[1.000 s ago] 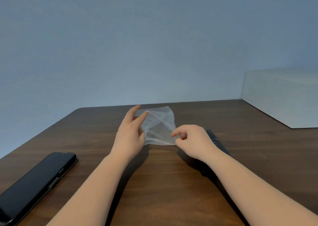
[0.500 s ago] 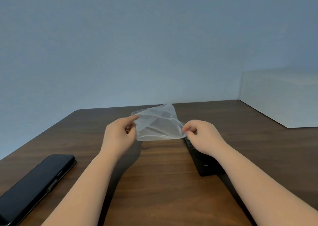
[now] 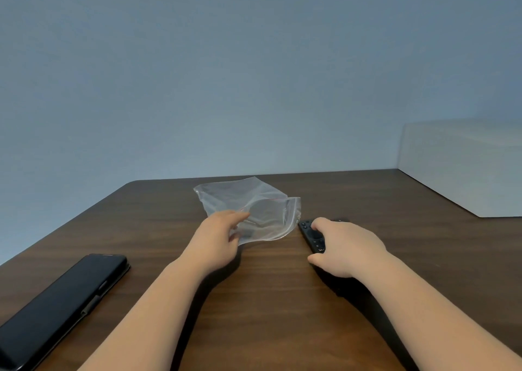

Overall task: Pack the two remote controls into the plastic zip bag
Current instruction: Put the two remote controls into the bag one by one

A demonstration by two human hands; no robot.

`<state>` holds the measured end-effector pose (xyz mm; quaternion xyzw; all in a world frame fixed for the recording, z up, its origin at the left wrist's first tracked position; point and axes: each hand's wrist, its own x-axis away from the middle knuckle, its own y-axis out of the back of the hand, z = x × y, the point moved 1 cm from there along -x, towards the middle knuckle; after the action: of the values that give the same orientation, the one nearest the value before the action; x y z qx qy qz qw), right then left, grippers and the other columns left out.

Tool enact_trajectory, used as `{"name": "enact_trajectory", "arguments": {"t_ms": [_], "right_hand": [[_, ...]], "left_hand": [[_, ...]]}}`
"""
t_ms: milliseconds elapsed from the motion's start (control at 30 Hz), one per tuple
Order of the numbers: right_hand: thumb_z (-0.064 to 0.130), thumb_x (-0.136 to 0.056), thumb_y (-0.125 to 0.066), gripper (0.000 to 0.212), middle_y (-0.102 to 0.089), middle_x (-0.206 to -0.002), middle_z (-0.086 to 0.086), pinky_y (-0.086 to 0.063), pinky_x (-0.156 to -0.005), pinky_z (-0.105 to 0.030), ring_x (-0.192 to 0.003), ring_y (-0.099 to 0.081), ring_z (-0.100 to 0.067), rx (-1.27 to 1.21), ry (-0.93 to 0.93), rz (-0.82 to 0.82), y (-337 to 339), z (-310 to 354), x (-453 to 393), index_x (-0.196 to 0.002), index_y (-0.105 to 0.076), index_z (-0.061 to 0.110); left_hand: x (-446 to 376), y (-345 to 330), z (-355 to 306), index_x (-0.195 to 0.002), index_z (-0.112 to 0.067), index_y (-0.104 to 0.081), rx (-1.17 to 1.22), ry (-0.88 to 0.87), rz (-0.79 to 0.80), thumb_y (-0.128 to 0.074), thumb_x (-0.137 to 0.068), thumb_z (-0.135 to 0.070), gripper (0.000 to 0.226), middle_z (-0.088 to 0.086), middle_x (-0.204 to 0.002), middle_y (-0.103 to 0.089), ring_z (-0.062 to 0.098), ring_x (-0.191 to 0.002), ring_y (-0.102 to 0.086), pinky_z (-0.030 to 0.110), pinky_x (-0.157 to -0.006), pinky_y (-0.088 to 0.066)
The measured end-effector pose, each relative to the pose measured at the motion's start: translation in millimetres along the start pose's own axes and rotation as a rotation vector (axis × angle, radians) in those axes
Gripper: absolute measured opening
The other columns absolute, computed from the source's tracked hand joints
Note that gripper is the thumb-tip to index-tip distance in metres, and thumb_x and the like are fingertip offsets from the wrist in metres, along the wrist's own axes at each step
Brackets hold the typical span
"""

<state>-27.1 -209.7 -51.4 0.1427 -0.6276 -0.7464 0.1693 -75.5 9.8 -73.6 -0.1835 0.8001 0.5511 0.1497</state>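
The left hand (image 3: 216,238) holds the clear plastic bag (image 3: 254,212) at its near edge. Its grip is closed on the bag, thumb on top and the other fingers under the plastic. The bag is puffed up a bit, and its far part rests on the brown worktop (image 3: 268,300). The bag's open end with the zip strip points to the right.

The right hand (image 3: 343,247) lies on top of a black remote control (image 3: 310,233) just to the right of the bag. Its fingers curve down over the remote, and the thumb sits at the remote's near left side. Its grip is half closed around the remote, but I cannot tell if it is squeezing it yet. The remote lies flat on the worktop, with its buttons showing past the fingertips. A small dark bit (image 3: 340,220) peeks out beyond the hand; it may be the second remote, but most of it is hidden.

A black phone (image 3: 60,305) lies far to the left. A white box (image 3: 463,167) sits at the far right
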Motion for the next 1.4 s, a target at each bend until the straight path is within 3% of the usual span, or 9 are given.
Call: {"name": "enact_trajectory", "arguments": {"t_ms": [133, 367, 500, 633, 767, 933, 1067, 1267, 1400], "right_hand": [[0.028, -0.082, -0.058, 0.042, -0.063, -0.103, -0.002, -0.053, -0.068, -0.035, -0.085, -0.059, -0.025, -0.083, -0.011, -0.116, -1.6, 1.5, -1.6, -0.120, -0.042, 0.023], [0.028, -0.088, -0.057, 0.043, -0.063, -0.106, -0.002, -0.041, -0.064, -0.028, -0.084, -0.054, -0.018, -0.427, 0.135, -0.609, 22.5, 3.4, 6.3, -0.130, -0.048, 0.023], [0.030, -0.088, -0.055, 0.032, -0.068, -0.109, 0.004, -0.045, -0.073, -0.026, -0.094, -0.060, -0.016, -0.382, 0.296, -0.431, 13.7, 23.0, 16.2, -0.120, -0.058, 0.030], [0.030, -0.086, -0.055, 0.033, -0.069, -0.110, 0.007, -0.051, -0.081, -0.030, -0.097, -0.062, -0.016, -0.295, 0.265, -0.262, 2.6, 25.2, 12.4, -0.119, -0.059, 0.030], [0.030, -0.087, -0.054, 0.030, -0.069, -0.109, 0.002, -0.053, -0.084, -0.036, -0.100, -0.061, -0.021, -0.221, 0.239, -0.312, -6.3, 26.5, 4.1, -0.116, -0.061, 0.024], [0.028, -0.090, -0.052, 0.022, -0.068, -0.101, -0.003, -0.047, -0.069, -0.032, -0.094, -0.062, -0.024, -0.187, 0.213, -0.428, -14.6, 31.5, -8.0, -0.105, -0.062, 0.016], [0.025, -0.089, -0.053, 0.014, -0.067, -0.097, -0.007, -0.045, -0.066, -0.034, -0.095, -0.060, -0.029, -0.180, 0.185, -0.425, -23.5, 38.6, -19.8, -0.097, -0.059, 0.016], [0.039, -0.087, -0.058, 0.031, -0.069, -0.105, -0.007, -0.051, -0.077, -0.037, -0.099, -0.062, -0.027, -0.180, 0.172, -0.239, -31.3, 41.4, -25.2, -0.108, -0.063, 0.016], [0.045, -0.080, -0.067, 0.062, -0.055, -0.136, -0.004, -0.044, -0.099, -0.035, -0.123, -0.050, -0.023, -0.163, 0.303, 0.075, -8.7, 32.6, -16.3, -0.132, -0.051, 0.016]], "left_hand": [[0.2, -0.9, -0.1, -0.130, -0.024, -0.048, 0.006, -0.010, 0.003, -0.052, -0.087, -0.008, 0.046, -0.004, -0.123, -0.062, 0.015, -0.107, -0.055, 0.028, -0.094, -0.042], [0.8, -4.9, 1.7, -0.135, -0.018, -0.040, 0.032, 0.006, -0.039, -0.046, -0.085, -0.001, 0.053, 0.000, -0.135, -0.050, 0.018, -0.109, -0.053, 0.022, -0.093, -0.037], [-0.3, -8.0, 0.5, -0.140, -0.016, -0.031, 0.028, 0.008, -0.016, -0.043, -0.083, 0.003, 0.061, 0.000, -0.146, -0.037, 0.022, -0.122, -0.044, 0.029, -0.103, -0.036], [-1.3, -9.1, -0.6, -0.141, -0.018, -0.026, 0.037, 0.002, -0.009, -0.044, -0.081, 0.004, 0.066, -0.002, -0.149, -0.033, 0.023, -0.124, -0.042, 0.031, -0.106, -0.035], [2.4, -13.6, -14.7, -0.141, -0.020, -0.027, 0.090, -0.127, 0.063, -0.045, -0.081, 0.007, 0.068, -0.004, -0.146, -0.035, 0.012, -0.112, -0.045, 0.021, -0.099, -0.035], [4.4, -17.0, -29.6, -0.140, -0.020, -0.032, 0.151, -0.233, 0.137, -0.043, -0.076, 0.011, 0.072, -0.005, -0.143, -0.039, 0.009, -0.110, -0.045, -0.001, -0.080, -0.031], [3.7, -17.7, -29.6, -0.138, -0.018, -0.035, 0.158, -0.232, 0.169, -0.042, -0.072, 0.010, 0.072, -0.004, -0.139, -0.042, 0.003, -0.097, -0.043, -0.004, -0.074, -0.031], [4.1, -18.9, -26.4, -0.139, -0.020, -0.034, 0.147, -0.178, 0.199, -0.043, -0.074, 0.007, 0.070, -0.005, -0.142, -0.041, 0.013, -0.113, -0.048, 0.011, -0.089, -0.035], [4.0, -17.6, -19.1, -0.137, -0.019, -0.037, 0.161, -0.147, 0.199, -0.043, -0.072, 0.008, 0.071, -0.005, -0.140, -0.043, 0.002, -0.094, -0.046, 0.001, -0.076, -0.032]]}}
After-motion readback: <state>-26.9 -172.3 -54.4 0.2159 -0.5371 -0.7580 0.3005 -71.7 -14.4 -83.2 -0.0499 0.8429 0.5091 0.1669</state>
